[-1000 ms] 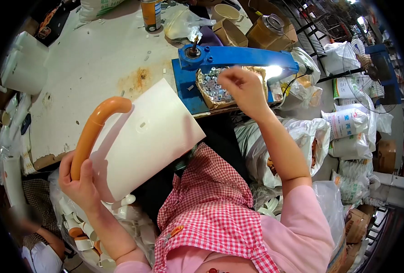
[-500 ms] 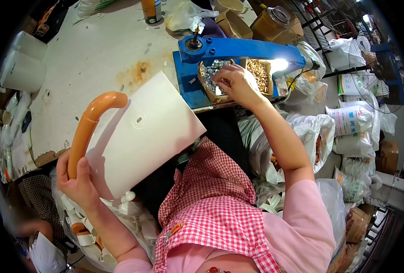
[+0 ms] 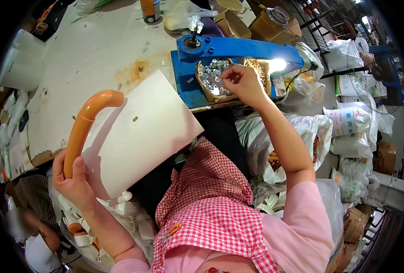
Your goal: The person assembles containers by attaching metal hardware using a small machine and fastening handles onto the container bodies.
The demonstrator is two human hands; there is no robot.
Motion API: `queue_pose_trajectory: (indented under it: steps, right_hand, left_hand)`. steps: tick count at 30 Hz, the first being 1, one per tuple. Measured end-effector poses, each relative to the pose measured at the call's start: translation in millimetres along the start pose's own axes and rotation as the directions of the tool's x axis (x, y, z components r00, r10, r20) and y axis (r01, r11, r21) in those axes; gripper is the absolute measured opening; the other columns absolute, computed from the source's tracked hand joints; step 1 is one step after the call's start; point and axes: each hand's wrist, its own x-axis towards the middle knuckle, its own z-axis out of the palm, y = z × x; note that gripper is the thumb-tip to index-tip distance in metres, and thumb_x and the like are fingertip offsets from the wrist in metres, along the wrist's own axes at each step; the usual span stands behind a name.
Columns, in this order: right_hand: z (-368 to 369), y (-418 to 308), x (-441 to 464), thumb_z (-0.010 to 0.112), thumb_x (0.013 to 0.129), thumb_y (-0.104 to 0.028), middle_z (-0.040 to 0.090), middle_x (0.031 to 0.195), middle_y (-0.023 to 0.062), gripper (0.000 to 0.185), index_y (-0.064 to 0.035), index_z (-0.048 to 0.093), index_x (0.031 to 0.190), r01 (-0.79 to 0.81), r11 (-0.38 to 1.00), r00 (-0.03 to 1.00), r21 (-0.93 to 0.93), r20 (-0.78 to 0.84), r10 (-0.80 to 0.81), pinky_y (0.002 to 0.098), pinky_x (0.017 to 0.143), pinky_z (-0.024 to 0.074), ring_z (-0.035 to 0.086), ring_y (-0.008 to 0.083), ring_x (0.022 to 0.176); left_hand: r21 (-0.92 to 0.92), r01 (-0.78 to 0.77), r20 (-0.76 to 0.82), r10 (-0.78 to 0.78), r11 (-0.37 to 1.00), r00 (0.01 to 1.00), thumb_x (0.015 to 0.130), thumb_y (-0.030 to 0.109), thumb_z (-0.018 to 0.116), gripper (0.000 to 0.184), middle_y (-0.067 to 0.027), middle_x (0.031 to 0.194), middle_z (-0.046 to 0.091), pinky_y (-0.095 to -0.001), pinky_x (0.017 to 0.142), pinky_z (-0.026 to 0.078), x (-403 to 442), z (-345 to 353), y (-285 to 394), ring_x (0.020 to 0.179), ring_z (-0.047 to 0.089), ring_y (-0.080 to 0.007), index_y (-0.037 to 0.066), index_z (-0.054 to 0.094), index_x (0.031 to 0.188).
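Note:
My left hand is wrapped round the lower end of a curved orange handle, whose bent end reaches over a white panel. The panel has a small slotted hole and lies at the table's front edge. My right hand is held with fingertips pinched over a box of small metal pieces; what the fingers hold is too small to make out. Above them runs the blue arm of a press. A second box of brass-coloured pieces sits partly behind my right hand.
White containers stand at the left. An orange can and a clear bag are at the back. White sacks stand at right, a bag of white and orange parts at lower left. Another person is at far left.
My right hand went down into the box of metal pieces and has now risen slightly, fingers pinched. The orange handle and my left hand have shifted a little left.

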Motion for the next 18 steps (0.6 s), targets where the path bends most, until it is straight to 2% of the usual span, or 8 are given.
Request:
queue_pose_trajectory:
  steps: [3, 8, 10, 11, 12, 14, 15, 18]
  right_hand:
    - [0, 6, 2, 0.071, 0.081, -0.006, 0.07, 0.082, 0.0028, 0.01, 0.0002, 0.072, 0.088, 0.025, 0.964, 0.999, 0.263, -0.042, -0.015, 0.026, 0.074, 0.0497, 0.062, 0.0092, 0.076]
    - [-3, -9, -3, 0.071, 0.083, -0.006, 0.069, 0.08, 0.0017, 0.009, -0.0009, 0.072, 0.09, 0.0, 0.965, 0.995, 0.261, -0.096, 0.026, 0.023, 0.067, 0.0478, 0.06, 0.0075, 0.072]
    - [-10, -35, -9, 0.072, 0.082, -0.003, 0.069, 0.08, 0.0002, 0.008, -0.0021, 0.072, 0.09, 0.043, 0.968, 0.983, 0.246, -0.184, 0.003, 0.0207, 0.061, 0.0455, 0.06, 0.0062, 0.069]
    - [-9, -49, -7, 0.073, 0.08, 0.0, 0.07, 0.08, -0.0004, 0.01, -0.0042, 0.072, 0.089, 0.231, 0.945, 0.938, 0.232, -0.309, -0.154, 0.0196, 0.058, 0.0437, 0.06, 0.0057, 0.069]
    - [-11, -65, 1, 0.073, 0.08, 0.0, 0.07, 0.08, -0.0004, 0.01, -0.0042, 0.072, 0.089, 0.236, 0.944, 0.937, 0.231, -0.31, -0.159, 0.0196, 0.058, 0.0437, 0.06, 0.0057, 0.069]
    - [-15, -95, 16, 0.074, 0.078, 0.0, 0.07, 0.081, 0.0002, 0.011, -0.0059, 0.071, 0.087, 0.498, 0.865, 0.764, 0.058, -0.5, -0.407, 0.0207, 0.058, 0.0441, 0.062, 0.0064, 0.071]
    - [-14, -102, 26, 0.074, 0.078, 0.0, 0.07, 0.081, 0.0002, 0.011, -0.0059, 0.071, 0.087, 0.502, 0.863, 0.76, 0.058, -0.507, -0.408, 0.0207, 0.058, 0.0441, 0.062, 0.0064, 0.071]
    - [-12, -109, 53, 0.075, 0.076, 0.002, 0.071, 0.083, 0.0033, 0.014, -0.0066, 0.07, 0.086, 0.637, 0.765, 0.625, -0.093, -0.52, -0.583, 0.0235, 0.059, 0.0474, 0.066, 0.0122, 0.072]
  left_hand:
    - [-0.003, 0.03, 0.009, -0.03, 1.0, 1.0, 0.086, 0.025, 0.081, 0.034, 0.0036, 0.075, 0.057, -0.0174, 0.05, 0.03, 2, 2, 4, 0.055, 0.041, -0.0018, -0.001, 0.066, 0.104]
    - [0.059, -0.059, 0.001, 0.059, 0.996, 0.998, 0.089, 0.027, 0.079, 0.037, 0.005, 0.066, 0.051, -0.0175, 0.047, 0.027, 3, 0, -3, 0.051, 0.04, -0.0017, -0.002, 0.065, 0.108]
    - [0.071, -0.025, 0.018, 0.024, 0.997, 1.0, 0.084, 0.026, 0.083, 0.038, 0.0022, 0.083, 0.06, -0.0173, 0.058, 0.035, 2, -4, -3, 0.064, 0.046, -0.0032, -0.001, 0.066, 0.104]
    - [0.067, -0.029, 0.01, 0.028, 0.997, 1.0, 0.084, 0.026, 0.083, 0.038, 0.0022, 0.083, 0.06, -0.0173, 0.058, 0.035, 1, -4, -2, 0.064, 0.046, -0.0032, -0.001, 0.066, 0.104]
    - [0.037, 0.027, 0.022, -0.028, 0.999, 0.999, 0.084, 0.027, 0.083, 0.038, 0.0015, 0.085, 0.061, -0.018, 0.062, 0.037, 0, -4, 1, 0.068, 0.048, -0.0043, -0.001, 0.066, 0.103]
    - [0.012, 0.079, 0.042, -0.08, 0.997, 0.996, 0.083, 0.027, 0.083, 0.038, 0.0008, 0.088, 0.062, -0.0187, 0.065, 0.04, 0, -4, 3, 0.072, 0.051, -0.0054, -0.001, 0.067, 0.103]
    - [0.023, 0.065, 0.033, -0.065, 0.998, 0.997, 0.083, 0.026, 0.083, 0.038, 0.0001, 0.09, 0.063, -0.02, 0.069, 0.042, 1, -2, 0, 0.075, 0.053, -0.0067, -0.001, 0.066, 0.103]
    - [0.061, 0.029, 0.043, -0.032, 0.998, 0.999, 0.083, 0.025, 0.083, 0.037, -0.0012, 0.092, 0.065, -0.0219, 0.075, 0.044, 1, -3, 0, 0.08, 0.055, -0.0086, -0.001, 0.066, 0.103]
